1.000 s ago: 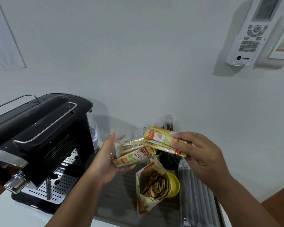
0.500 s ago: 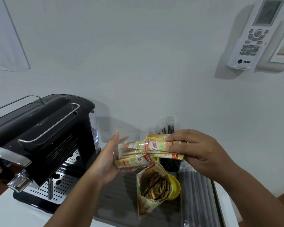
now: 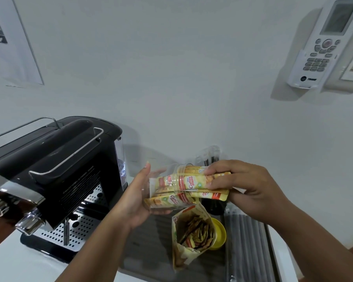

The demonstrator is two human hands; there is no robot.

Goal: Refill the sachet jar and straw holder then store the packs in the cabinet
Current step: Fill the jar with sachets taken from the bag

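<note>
1. Coffee machine [image 3: 55, 180]: one, black, on the table [image 3: 13, 259] at far left. Clear of the hands, not part of this step.
2. Tray [image 3: 151, 251]: one, dark and ribbed, on the table beside the machine. It collects the refill items in one spot below the hands.
3. Straw pack [image 3: 251, 241]: one clear pack of dark straws lying flat along the tray's right side. Untouched, so the straw refill looks not yet started. Straw count unreadable.
4. Sachet pack [image 3: 192, 235]: one, propped open-mouthed on the tray just below the jar, so the reach for more is short. Many sachets left inside, too jumbled to count.
5. Sachet jar [image 3: 167, 188]: one clear plastic jar, held tipped on its side with the mouth facing right, so long sachets slide in lengthwise. Left hand [image 3: 135, 198] cups the base, grip wrapped around the jar.
6. Right hand [image 3: 246, 188]: grip pinched on a bundle of creamer sachets [image 3: 202, 184], front ends already past the jar mouth, tails still outside. At least three visible in the bundle; exact count unclear.
7. Straw holder [image 3: 214, 204]: one dark cup behind the hands, mostly hidden.
8. Yellow lid [image 3: 219, 234]: one, flat on the tray behind the sachet pack. Probably the jar's lid, parked while filling.
9. Remote control [image 3: 318, 47]: one, in a wall bracket at upper right. Irrelevant.
</note>
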